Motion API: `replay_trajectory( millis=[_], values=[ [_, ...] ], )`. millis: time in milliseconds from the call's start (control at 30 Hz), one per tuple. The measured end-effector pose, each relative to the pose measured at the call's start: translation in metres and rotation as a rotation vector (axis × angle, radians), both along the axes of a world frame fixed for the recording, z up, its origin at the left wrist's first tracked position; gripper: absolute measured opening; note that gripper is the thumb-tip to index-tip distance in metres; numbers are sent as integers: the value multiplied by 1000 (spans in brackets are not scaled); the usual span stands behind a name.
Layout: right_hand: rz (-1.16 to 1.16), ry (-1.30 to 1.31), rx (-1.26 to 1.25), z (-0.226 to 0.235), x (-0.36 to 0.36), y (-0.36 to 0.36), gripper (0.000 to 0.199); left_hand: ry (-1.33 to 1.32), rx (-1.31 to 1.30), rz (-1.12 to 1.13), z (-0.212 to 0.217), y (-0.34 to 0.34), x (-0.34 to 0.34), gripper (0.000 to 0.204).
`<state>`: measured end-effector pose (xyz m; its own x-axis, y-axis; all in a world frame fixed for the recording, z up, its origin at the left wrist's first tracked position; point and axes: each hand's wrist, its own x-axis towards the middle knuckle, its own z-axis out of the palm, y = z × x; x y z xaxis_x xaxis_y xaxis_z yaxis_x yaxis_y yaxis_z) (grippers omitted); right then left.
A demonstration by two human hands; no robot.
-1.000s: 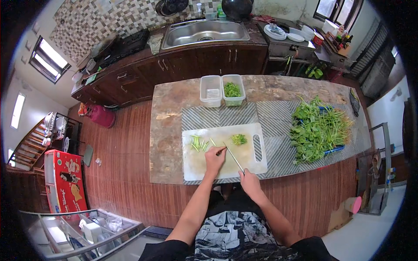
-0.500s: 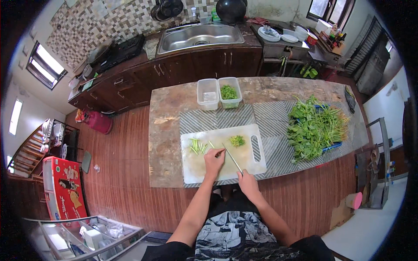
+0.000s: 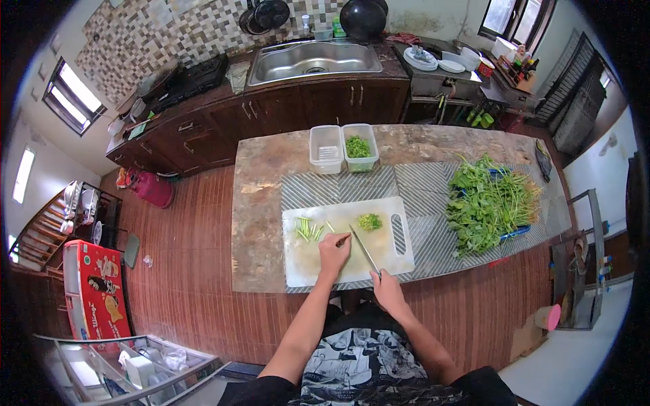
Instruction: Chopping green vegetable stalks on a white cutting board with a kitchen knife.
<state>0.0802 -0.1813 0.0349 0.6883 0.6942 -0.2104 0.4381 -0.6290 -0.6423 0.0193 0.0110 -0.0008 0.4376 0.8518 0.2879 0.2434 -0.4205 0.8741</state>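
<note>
A white cutting board (image 3: 305, 265) lies on the table in front of me. My right hand (image 3: 388, 287) is closed round the handle of a knife (image 3: 365, 250), its blade slanting up and left across the board. Beside the blade, my left hand (image 3: 335, 253) has its fingers bent together over the board; whatever they pinch is too small to make out. Several cut green stalks (image 3: 309, 229) lie left of that hand. Right of the knife tip sits a small heap of chopped greens (image 3: 370, 222).
Beyond the board stand an empty clear plastic container (image 3: 326, 150) and one with chopped greens (image 3: 357, 147). A big pile of leafy greens (image 3: 484, 203) rests on a blue tray (image 3: 514, 233) at the right. The wooden table (image 3: 257, 223) carries a striped mat (image 3: 423, 233).
The view has shifted slightly. Both hands and the knife stay in nearly the same place over the board, with the blade still beside my left fingers.
</note>
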Motion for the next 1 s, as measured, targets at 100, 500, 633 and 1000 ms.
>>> replay_trajectory(
  millis=[100,500,633,1000],
  values=[
    [4,36,-1,3,-5,-2,40,-4,-24,-27,3,0,-3,13],
    [-36,26,-123,5,-16,5,40,26,-37,-11,4,-1,-1,16],
    [-39,-6,-121,-2,-17,16,40,46,-51,-1,4,-1,-1,17],
    [-20,-54,-120,-2,-18,9,39,4,-24,12,2,-2,1,15]
  ],
)
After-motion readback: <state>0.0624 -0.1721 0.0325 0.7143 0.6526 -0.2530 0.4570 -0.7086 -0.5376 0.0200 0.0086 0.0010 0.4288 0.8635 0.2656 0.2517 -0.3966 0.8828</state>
